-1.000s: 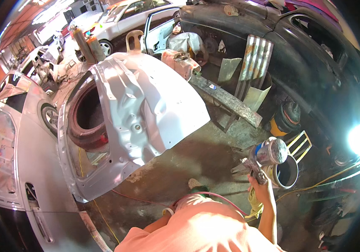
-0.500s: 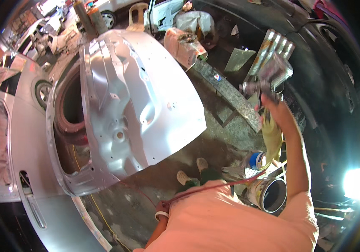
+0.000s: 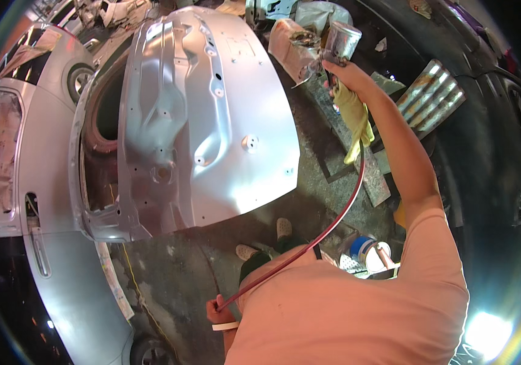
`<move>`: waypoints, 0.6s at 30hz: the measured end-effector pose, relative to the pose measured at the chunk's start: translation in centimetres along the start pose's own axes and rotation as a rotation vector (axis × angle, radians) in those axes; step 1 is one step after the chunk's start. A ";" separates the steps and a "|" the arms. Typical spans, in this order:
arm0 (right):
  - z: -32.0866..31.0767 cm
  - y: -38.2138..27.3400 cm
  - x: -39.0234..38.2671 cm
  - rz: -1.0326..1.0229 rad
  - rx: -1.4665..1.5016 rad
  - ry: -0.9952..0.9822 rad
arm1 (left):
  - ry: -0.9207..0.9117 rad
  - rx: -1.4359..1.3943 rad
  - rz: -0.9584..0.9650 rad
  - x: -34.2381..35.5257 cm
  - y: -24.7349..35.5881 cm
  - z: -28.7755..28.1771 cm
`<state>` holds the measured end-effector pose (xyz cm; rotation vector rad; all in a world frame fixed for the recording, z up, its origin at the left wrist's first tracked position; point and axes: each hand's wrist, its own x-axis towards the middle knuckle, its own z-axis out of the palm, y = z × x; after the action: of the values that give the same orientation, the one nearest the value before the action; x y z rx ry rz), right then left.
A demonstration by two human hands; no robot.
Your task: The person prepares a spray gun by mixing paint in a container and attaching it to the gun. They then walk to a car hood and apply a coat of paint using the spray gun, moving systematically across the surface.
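Observation:
My right hand (image 3: 347, 74) grips a spray gun (image 3: 342, 40) with a metal cup on top, held out at the far end of my stretched arm. A yellow cloth (image 3: 353, 115) hangs beneath that hand. From there a red hose (image 3: 327, 232) curves back across my body. Low at my left side, my left hand (image 3: 219, 310) is closed round this hose. A silver car tailgate (image 3: 245, 176) with a large window opening stands ahead of me, left of the spray gun. The gun is apart from its surface.
A silver car (image 3: 50, 158) with a paper-masked window stands at the left. Dark bodywork (image 3: 485, 182) fills the right. Corrugated metal (image 3: 434, 97) and a long beam (image 3: 373, 182) lie near my right arm. A blue-banded can (image 3: 367, 252) and a bright lamp (image 3: 489, 336) are lower right.
My right hand has carried the spray gun leftward and farther away, nearer the tailgate. The red hose is now drawn in a long curve, and my view has shifted.

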<state>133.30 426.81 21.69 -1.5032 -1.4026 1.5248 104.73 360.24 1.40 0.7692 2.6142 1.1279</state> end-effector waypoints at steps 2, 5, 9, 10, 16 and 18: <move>0.1 0.4 2.5 -0.064 0.009 -0.040 | -0.007 0.012 -0.012 -0.6 1.1 0.0; 0.2 1.9 5.7 -0.084 -0.004 -0.013 | -0.031 -0.111 -0.005 -1.2 0.9 0.1; -1.5 4.0 10.4 -0.164 -0.128 0.019 | -0.110 -0.190 -0.077 -1.4 2.2 0.0; -0.9 4.0 10.8 -0.179 -0.135 0.021 | -0.099 -0.193 -0.081 -1.6 3.0 -0.1; 1.1 6.3 15.0 -0.369 -0.261 0.188 | -0.117 -0.283 -0.091 -2.0 4.2 0.1; -0.2 7.9 17.9 -0.364 -0.385 0.287 | -0.118 -0.379 -0.143 -1.8 4.2 0.3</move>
<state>131.94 441.07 8.31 -1.5022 -1.7404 0.8177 107.98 361.92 4.20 0.5404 2.2222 1.4265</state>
